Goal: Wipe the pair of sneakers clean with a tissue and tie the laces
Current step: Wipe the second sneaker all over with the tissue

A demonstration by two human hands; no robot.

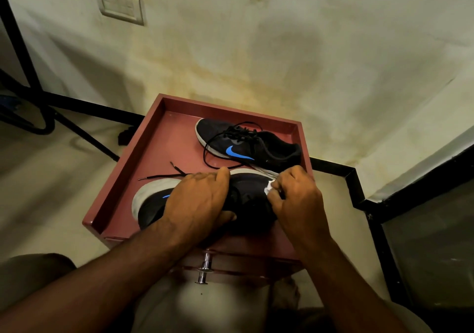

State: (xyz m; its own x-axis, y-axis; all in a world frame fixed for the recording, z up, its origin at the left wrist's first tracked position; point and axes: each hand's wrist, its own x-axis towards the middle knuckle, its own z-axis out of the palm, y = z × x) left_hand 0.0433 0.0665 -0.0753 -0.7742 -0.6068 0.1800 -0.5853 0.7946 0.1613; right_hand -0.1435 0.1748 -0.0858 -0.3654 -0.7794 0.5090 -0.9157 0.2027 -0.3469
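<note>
Setting: a stained cream wall (282,50) behind a reddish tray-topped cabinet (159,137) with raised rims on a pale floor.
Hidden: the near sneaker (151,201) is largely covered by both hands; its laced middle cannot be made out, and only a corner of the tissue (269,187) shows.
Edges: the near sneaker's white sole lies close to the tray's left rim; bare tray floor remains at the far left.
Left hand (202,199): fingers curled over the near sneaker's upper, gripping it.
Right hand (295,199): pinching the white tissue against the same shoe's heel end.
Far sneaker (246,145): on its side by the back rim, black laces (230,132) loose, well clear of both hands.
</note>
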